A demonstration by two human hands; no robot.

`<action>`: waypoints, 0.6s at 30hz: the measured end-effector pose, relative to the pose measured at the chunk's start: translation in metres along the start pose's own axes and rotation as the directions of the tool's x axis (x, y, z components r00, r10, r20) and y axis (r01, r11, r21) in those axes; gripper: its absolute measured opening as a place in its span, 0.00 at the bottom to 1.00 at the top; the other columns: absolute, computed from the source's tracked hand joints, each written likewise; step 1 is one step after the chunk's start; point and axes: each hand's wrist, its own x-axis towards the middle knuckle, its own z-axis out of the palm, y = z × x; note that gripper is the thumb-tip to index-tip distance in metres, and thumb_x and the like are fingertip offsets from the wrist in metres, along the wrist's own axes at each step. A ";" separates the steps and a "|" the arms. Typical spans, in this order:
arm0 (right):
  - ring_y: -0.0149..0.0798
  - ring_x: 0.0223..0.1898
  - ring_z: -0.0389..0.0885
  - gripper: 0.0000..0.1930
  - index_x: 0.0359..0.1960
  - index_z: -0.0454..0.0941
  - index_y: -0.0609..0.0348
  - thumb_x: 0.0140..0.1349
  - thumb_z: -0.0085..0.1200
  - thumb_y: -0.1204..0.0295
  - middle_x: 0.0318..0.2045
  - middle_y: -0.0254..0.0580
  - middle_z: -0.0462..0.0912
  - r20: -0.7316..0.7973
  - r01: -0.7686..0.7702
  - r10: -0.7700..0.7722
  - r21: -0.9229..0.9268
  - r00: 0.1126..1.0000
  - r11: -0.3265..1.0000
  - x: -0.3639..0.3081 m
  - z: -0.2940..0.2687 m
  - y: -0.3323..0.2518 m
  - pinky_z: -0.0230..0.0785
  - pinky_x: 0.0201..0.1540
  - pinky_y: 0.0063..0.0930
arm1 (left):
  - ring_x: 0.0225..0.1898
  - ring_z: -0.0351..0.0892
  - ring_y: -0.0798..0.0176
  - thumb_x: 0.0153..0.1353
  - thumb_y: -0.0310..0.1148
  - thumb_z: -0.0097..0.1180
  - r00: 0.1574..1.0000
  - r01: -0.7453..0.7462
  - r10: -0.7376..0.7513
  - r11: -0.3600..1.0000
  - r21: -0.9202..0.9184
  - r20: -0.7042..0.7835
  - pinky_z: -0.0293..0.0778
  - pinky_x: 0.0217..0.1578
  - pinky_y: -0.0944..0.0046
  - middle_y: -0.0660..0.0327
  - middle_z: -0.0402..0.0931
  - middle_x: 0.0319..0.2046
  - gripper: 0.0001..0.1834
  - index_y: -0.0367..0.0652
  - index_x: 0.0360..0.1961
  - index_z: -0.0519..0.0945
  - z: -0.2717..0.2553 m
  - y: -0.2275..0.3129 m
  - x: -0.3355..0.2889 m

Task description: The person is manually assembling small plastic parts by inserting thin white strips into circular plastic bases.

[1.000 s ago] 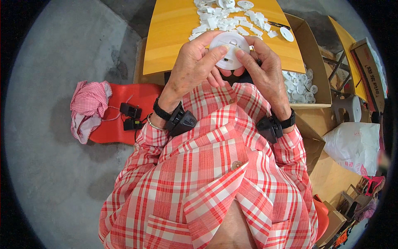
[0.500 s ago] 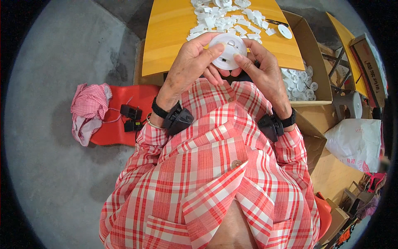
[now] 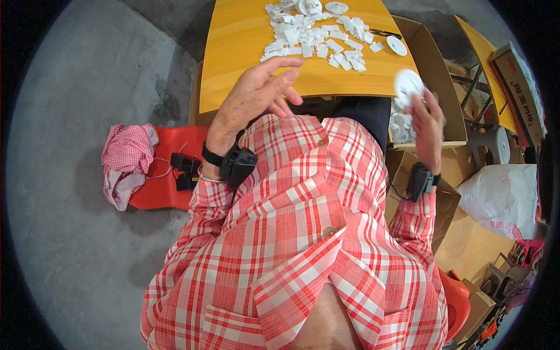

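A round white plastic disc (image 3: 408,84) is gripped in my right hand (image 3: 427,119), raised beside the table's right corner and above the cardboard box of white parts. My left hand (image 3: 262,87) holds nothing; its fingers are apart, over the near left edge of the yellow table (image 3: 233,64). Beyond it on the tabletop lies a heap of small white rectangular plastic pieces (image 3: 318,44), with several round white discs at the far end. Another flat white disc (image 3: 396,46) rests by the table's right edge.
Below the table's right side, a cardboard box (image 3: 429,55) contains many round white parts (image 3: 401,127). A dark slender tool (image 3: 385,33) lies on the tabletop. To the right stands a white sack (image 3: 501,198). At left, a red stool (image 3: 166,151) bears a checked cloth (image 3: 128,154) and black devices.
Both hands held the white disc together over the table edge. My right hand has carried it right, toward the box, while my left hand has let go and stayed near the table edge.
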 end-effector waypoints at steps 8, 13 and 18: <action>0.24 0.13 0.63 0.14 0.40 0.75 0.63 0.59 0.53 0.64 0.18 0.30 0.74 -0.459 -0.386 0.504 0.331 0.731 0.861 -0.066 -0.225 0.217 0.52 0.14 0.15 | 0.22 0.77 0.72 0.65 0.44 0.46 0.980 0.170 -0.145 0.967 0.189 -0.139 0.75 0.26 0.76 0.56 0.78 0.29 0.21 0.41 0.53 0.70 -0.025 -0.027 0.001; 0.37 0.22 0.73 0.15 0.43 0.73 0.63 0.57 0.53 0.68 0.33 0.43 0.79 -0.648 -0.010 0.474 0.584 0.597 0.812 -0.124 -0.172 0.251 0.67 0.23 0.26 | 0.23 0.76 0.73 0.65 0.45 0.46 0.964 0.247 -0.217 0.946 0.209 -0.155 0.74 0.27 0.76 0.57 0.77 0.30 0.21 0.41 0.52 0.71 -0.028 -0.036 0.001; 0.37 0.23 0.74 0.15 0.43 0.73 0.64 0.56 0.53 0.68 0.32 0.43 0.79 -0.632 -0.055 0.486 0.575 0.603 0.816 -0.147 -0.133 0.270 0.67 0.24 0.26 | 0.23 0.76 0.73 0.65 0.45 0.46 0.977 0.206 -0.188 0.955 0.216 -0.101 0.74 0.26 0.76 0.57 0.77 0.30 0.21 0.42 0.52 0.71 -0.030 -0.041 0.001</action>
